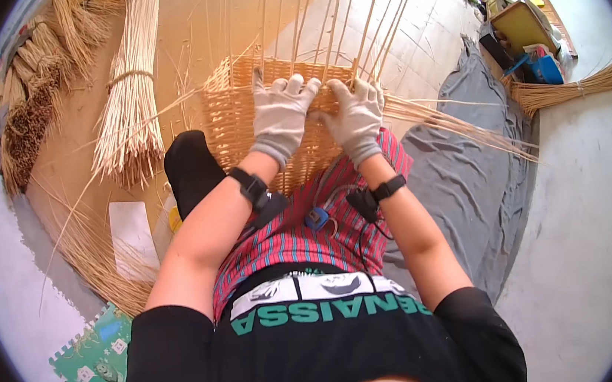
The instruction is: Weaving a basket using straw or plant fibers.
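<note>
A half-woven tan wicker basket (232, 124) leans over my lap, with tall upright stakes (336, 16) rising from its upper edge and loose strands (464, 130) trailing out to the right. My left hand (282, 115) wears a pale glove and has its fingers curled on the upper rows of weave. Beside it, my gloved right hand (356, 115) grips the weave at the upper right, fingers bent around the strands and stakes. A striped red cloth (275, 250) lies over my lap below the basket, with a small blue object (317, 218) on it.
Bundles of pale rods (126, 113) and darker straw (33, 111) lie at left, near a white sheet (130, 232) and a green foam mat (92, 355). A grey cloth (451, 190) covers floor at right. Cluttered low furniture (527, 26) and another rod bundle (571, 88) sit along the right wall.
</note>
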